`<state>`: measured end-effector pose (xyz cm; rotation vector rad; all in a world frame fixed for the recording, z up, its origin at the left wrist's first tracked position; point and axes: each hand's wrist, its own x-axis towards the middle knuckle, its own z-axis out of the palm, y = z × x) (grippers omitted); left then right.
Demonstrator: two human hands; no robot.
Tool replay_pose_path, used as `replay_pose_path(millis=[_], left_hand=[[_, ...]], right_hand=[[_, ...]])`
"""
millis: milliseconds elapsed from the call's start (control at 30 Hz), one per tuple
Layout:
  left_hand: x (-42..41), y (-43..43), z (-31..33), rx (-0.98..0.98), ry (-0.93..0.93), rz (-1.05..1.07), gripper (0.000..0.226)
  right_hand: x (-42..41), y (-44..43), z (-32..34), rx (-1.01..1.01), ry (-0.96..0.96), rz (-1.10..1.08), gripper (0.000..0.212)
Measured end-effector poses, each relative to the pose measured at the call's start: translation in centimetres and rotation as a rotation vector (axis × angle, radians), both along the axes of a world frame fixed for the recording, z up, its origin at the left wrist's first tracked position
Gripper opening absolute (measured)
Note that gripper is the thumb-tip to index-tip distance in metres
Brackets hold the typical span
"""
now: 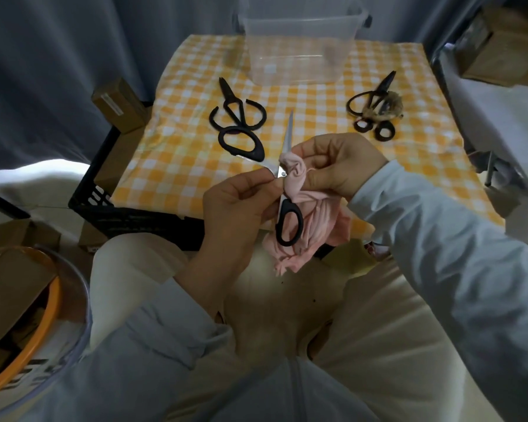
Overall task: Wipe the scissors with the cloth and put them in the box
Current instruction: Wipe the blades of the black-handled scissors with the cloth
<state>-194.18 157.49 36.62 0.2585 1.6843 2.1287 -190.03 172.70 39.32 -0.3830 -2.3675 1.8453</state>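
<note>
My left hand (235, 205) pinches a pair of black-handled steel scissors (287, 138) near the pivot, blades spread open, one pointing up and away. My right hand (339, 166) grips a bunched pink cloth (302, 220) against the blade at the pivot; the rest of the cloth hangs below, behind one handle loop. A clear plastic box (299, 41) stands at the far edge of the table. On the checked tablecloth (195, 166) lie black scissors (238, 117) at the left and more black scissors (375, 102) at the right.
A tuft of brown fibre (390, 106) lies by the right scissors. A black crate (104, 190) with cardboard boxes sits left of the table. A round bin with an orange rim (40, 324) is at my lower left. My lap fills the foreground.
</note>
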Motion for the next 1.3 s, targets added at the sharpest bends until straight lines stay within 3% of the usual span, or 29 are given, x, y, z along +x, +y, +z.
replay_pose_path(millis=[300,467,533,633,933,1167,1267,1300], left_hand=[[0.3,0.1,0.0,0.010,-0.044,-0.024,0.019],[0.0,0.1,-0.1,-0.004,-0.056,-0.011,0.012],[0.0,0.1,-0.1,-0.023,-0.049,-0.013,0.012],[-0.1,0.1,-0.4,-0.045,-0.056,0.003,0.014],[-0.6,0.1,-0.3,-0.078,-0.121,0.057,0.017],[-1.6,-0.2,-0.1,-0.083,-0.032,0.108,0.013],[-2.5,-0.6,-0.2,-0.196,0.221,0.198,0.015],[-2.6,-0.7,-0.2,-0.242,0.352,0.207,0.013]], right_hand=[[0.2,-0.2,-1.3,0.256,0.100,-0.135,0.013],[-0.2,-0.3,-2.4,0.198,0.117,-0.254,0.043],[0.0,0.3,-2.1,0.192,0.055,-0.195,0.043],[0.5,0.3,-1.6,0.179,-0.016,-0.055,0.025],[0.9,0.9,-1.3,0.399,-0.026,-0.003,0.037],[2.3,1.9,-1.9,0.211,-0.049,-0.157,0.017],[2.5,2.2,-2.1,-0.093,-0.009,-0.377,0.010],[2.3,2.2,-2.1,-0.182,-0.015,-0.432,0.018]])
